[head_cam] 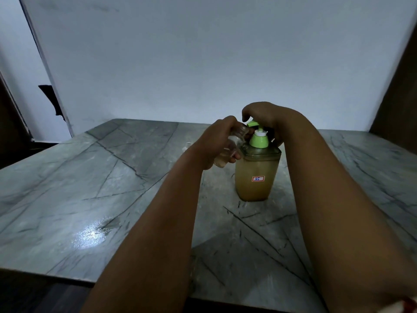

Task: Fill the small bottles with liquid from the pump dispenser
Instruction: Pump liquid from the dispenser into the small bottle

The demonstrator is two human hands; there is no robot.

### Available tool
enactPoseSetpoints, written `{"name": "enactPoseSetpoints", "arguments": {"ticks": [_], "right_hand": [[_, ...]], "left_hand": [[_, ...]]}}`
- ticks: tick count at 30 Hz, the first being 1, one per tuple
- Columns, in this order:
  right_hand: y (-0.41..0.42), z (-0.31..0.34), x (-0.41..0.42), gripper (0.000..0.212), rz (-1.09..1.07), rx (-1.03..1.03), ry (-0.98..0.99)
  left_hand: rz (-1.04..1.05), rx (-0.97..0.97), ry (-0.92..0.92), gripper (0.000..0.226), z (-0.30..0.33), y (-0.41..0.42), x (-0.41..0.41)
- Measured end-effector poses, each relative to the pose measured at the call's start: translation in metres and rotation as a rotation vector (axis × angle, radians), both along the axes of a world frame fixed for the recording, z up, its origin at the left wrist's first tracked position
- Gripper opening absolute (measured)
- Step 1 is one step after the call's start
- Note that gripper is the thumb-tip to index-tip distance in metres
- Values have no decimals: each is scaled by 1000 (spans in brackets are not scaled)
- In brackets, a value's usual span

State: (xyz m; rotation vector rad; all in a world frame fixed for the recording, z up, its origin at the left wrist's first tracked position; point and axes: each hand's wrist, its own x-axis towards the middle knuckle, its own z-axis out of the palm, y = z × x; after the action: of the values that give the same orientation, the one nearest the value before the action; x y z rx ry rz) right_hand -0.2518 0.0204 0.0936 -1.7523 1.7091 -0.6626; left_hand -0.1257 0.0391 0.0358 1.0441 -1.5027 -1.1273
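Note:
A clear pump dispenser (257,175) with a green pump head and yellowish liquid stands on the marble table, a small red-edged label on its front. My left hand (216,143) grips a small clear bottle (228,152), tilted, with its mouth up by the green spout. My right hand (268,118) rests on top of the pump head, fingers curled down over it. A second small clear bottle (188,146) stands on the table behind my left wrist, mostly hidden.
The grey veined marble table (94,199) reaches to a white wall behind. Its front edge runs along the bottom of the view. A bright wet-looking glare lies at the front left. A dark door frame rises at the far right.

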Motion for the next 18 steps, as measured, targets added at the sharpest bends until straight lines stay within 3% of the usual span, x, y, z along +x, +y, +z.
{"name": "enactPoseSetpoints", "arguments": {"ticks": [5,13,18], "right_hand": [[0,5,-7,27,-12,128,-186],[-6,10,-3,24,-28,30,-42],[-5,6,-3,26,30,67,-22]], "left_hand": [[9,22,-19,29,2,2,-1],[-40,2,-163,33,17,-8,-4],[-55,26,-138,32,16,-11,0]]}}
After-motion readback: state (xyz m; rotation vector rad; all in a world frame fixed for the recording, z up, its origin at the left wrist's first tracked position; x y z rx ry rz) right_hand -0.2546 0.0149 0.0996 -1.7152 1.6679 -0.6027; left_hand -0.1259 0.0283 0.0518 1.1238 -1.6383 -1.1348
